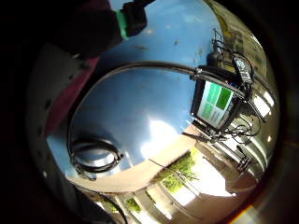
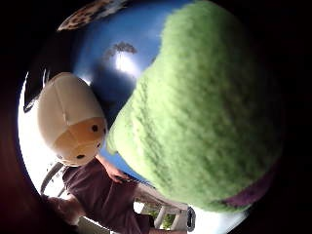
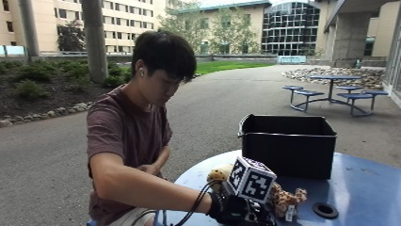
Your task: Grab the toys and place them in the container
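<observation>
Outside view: a seated person reaches the gloved right hand down to the near edge of a round blue table, beside a spotted plush toy; the black container stands open behind them, further in on the table. Thumb-side palm view: a green plush toy fills the frame, close to the palm, probably being grasped, with a cream toy nearby. Little-finger-side palm view: bare blue tabletop. Whether the fingers are curled or straight cannot be told.

Toys and container on the blue table

We see 1 fuzzy green toy close to the palm, a spotted plush lying beside the black container, which stands upright and open.
</observation>
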### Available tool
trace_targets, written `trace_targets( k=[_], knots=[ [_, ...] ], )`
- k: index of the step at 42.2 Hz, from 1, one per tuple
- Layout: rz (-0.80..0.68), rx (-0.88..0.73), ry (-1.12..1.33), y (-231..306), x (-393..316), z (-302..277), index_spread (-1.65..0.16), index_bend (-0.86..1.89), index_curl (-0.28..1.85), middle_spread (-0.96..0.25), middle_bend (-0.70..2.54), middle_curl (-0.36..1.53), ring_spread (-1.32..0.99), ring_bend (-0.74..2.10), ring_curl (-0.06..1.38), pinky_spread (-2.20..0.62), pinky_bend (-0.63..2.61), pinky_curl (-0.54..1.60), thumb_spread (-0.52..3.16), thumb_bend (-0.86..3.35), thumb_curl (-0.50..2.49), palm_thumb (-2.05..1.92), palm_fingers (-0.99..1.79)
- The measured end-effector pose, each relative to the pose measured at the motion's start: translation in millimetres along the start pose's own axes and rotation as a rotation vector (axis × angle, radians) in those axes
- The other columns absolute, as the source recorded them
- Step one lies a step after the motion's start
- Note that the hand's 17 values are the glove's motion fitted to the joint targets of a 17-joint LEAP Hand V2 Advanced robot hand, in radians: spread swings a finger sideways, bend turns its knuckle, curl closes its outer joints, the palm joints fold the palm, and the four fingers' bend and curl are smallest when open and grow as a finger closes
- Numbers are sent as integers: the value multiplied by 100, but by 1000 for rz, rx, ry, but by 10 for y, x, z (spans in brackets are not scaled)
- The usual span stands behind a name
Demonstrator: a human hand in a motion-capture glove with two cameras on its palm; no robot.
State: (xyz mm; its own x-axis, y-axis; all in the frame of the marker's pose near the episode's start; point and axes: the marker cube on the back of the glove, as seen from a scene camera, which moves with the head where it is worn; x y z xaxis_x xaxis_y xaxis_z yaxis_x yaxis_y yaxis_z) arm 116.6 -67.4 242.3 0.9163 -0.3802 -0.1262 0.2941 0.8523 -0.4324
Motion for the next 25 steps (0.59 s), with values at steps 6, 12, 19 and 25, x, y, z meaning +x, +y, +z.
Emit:
trace_targets(
  k=[6,12,19,25],
  knots=[
    [69,287,-139,-187,-4,8,-16,102,47,-15,48,23,-21,39,23,-34,64,28,152,35,42,74,118],
    [176,384,-228,-401,-64,-123,-5,107,55,-13,90,39,-29,62,35,-37,62,33,127,36,56,91,141],
    [210,353,-276,-318,-112,-523,-3,108,58,-9,111,48,-32,92,47,-37,68,38,93,31,68,88,133],
    [244,444,-207,-61,-224,-1151,-7,113,62,-10,114,52,-36,93,52,-35,79,43,73,15,71,68,100]
  ],
)
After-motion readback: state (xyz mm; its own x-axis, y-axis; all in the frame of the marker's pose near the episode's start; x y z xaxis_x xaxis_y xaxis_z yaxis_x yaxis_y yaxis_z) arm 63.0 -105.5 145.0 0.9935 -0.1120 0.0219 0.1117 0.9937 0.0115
